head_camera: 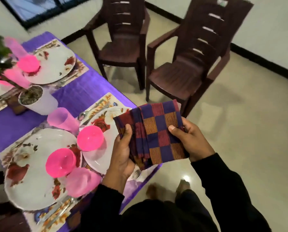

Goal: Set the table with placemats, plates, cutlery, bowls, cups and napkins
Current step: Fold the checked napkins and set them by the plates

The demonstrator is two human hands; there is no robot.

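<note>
Evenly, napkins [158, 133] between both hands [123, 148].

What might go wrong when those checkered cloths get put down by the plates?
The folded napkins are a loose stack held between the left hand and right hand, so pulling one out may let others slip to the floor. The pink bowl and pale pink cup stand close to the nearest plate; a reaching sleeve might knock them over.
</note>
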